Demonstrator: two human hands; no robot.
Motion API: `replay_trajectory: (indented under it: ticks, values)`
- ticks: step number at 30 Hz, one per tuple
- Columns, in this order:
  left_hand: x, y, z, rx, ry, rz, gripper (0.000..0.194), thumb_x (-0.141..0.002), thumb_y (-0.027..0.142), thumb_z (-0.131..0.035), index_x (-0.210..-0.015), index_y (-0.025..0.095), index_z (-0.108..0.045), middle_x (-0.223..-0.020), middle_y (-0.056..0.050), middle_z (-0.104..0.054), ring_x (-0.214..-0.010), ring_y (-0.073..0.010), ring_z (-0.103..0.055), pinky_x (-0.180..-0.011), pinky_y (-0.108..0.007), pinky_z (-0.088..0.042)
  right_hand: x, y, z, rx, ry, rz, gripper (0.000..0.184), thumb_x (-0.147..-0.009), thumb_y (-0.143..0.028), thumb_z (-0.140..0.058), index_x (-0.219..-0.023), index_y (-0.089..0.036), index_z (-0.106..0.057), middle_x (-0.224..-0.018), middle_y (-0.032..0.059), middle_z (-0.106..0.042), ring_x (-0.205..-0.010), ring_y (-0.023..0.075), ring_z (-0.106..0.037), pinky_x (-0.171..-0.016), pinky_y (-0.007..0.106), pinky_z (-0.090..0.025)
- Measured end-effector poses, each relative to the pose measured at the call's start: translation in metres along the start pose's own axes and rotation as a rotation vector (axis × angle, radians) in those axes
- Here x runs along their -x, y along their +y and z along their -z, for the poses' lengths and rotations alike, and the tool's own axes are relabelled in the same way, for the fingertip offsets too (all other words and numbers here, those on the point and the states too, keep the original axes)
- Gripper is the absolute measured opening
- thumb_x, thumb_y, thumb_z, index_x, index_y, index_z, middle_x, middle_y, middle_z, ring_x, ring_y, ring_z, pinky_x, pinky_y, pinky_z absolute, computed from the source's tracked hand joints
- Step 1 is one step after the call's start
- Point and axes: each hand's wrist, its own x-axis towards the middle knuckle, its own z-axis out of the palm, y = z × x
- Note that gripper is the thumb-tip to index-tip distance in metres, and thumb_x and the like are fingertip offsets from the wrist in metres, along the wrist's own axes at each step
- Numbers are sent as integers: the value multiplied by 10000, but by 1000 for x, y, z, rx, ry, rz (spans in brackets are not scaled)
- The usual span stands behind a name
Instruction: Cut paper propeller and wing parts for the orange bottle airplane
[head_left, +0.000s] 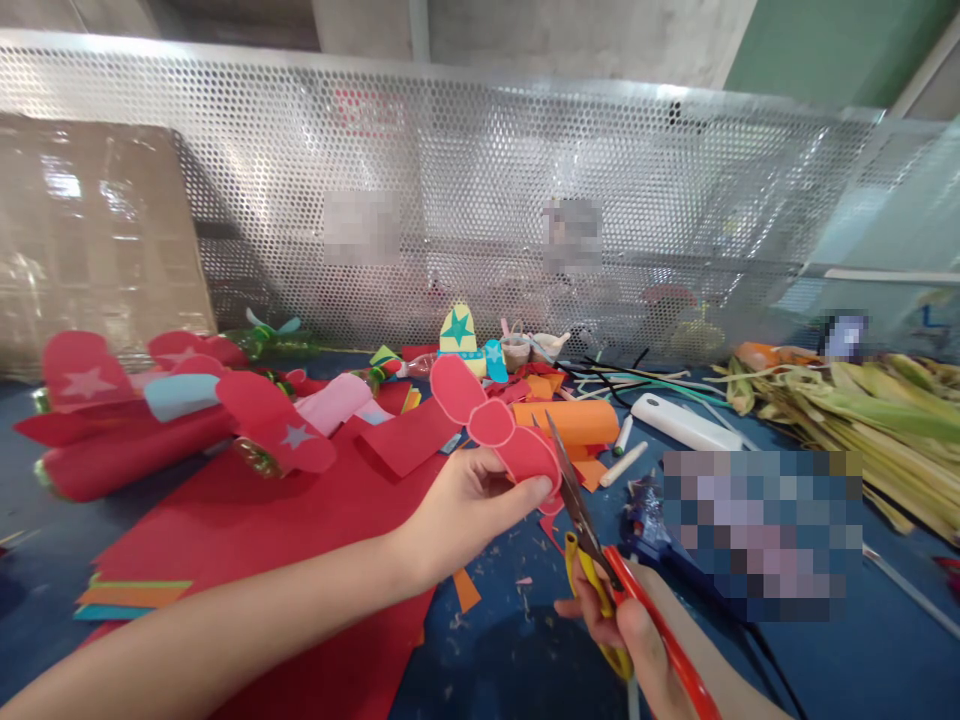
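My left hand (469, 505) pinches a red paper cut-out (491, 424) with rounded lobes and pale outlines, holding it up above the table. In my right hand (626, 625) is a pair of scissors (576, 490) with yellow on the handles. A long red piece runs along the handle side; whether it belongs to the scissors I cannot tell. The slightly parted blades point up and away, beside the cut-out's right edge. Under my left forearm lie large red paper sheets (300, 560). Small paper scraps (466, 590) lie below the cut-out.
Red paper-covered models with stars (150, 445) stand at the left. An orange roll (566, 422), a white tool (686, 422) and a white stick (624, 464) lie beyond my hands. Dry husks (870, 410) are at the right. A perforated metal panel (480, 190) closes off the back.
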Motion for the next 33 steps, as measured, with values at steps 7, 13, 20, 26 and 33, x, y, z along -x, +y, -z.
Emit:
replay_trajectory:
  ticks: [7, 13, 20, 26, 33]
  values:
    - [0, -1, 0, 2, 8, -14, 188, -727, 330, -717, -678, 150, -696, -683, -15, -660, -658, -136, -567, -703, -268, -495, 0, 9, 2, -1, -20, -25, 621, -753, -841, -343, -672, -229, -419, -663, 5, -405, -605, 167, -457, -663, 311, -520]
    - [0, 0, 1, 16, 16, -11, 195, -730, 332, -722, -663, 151, -691, -657, -10, -655, -625, -124, -551, -673, -258, -492, -1, 2, 2, 12, -11, -7, 590, -781, -806, -350, -674, -229, -415, -626, -12, -370, -561, 150, -420, -644, 307, -519]
    - [0, 1, 1, 23, 22, 7, 234, -724, 368, -734, -660, 148, -686, -662, -15, -652, -632, -129, -549, -668, -259, -482, -3, 9, 4, -45, -26, -58, 578, -766, -797, -413, -647, -231, -405, -581, -24, -358, -530, 141, -412, -659, 313, -540]
    - [-3, 0, 1, 11, 19, 0, 257, -710, 391, -740, -655, 147, -680, -650, -9, -633, -624, -126, -525, -670, -265, -472, -3, 10, 4, -54, -23, -73, 593, -750, -811, -420, -647, -227, -413, -589, -26, -356, -535, 137, -419, -645, 294, -537]
    - [-5, -6, 6, -60, 113, 65, 323, -734, 439, -709, -627, 144, -631, -588, 17, -580, -563, -96, -487, -595, -229, -427, -3, 1, 5, -41, 1, -102, 637, -710, -849, -420, -622, -219, -433, -595, -17, -389, -553, 136, -447, -665, 290, -545]
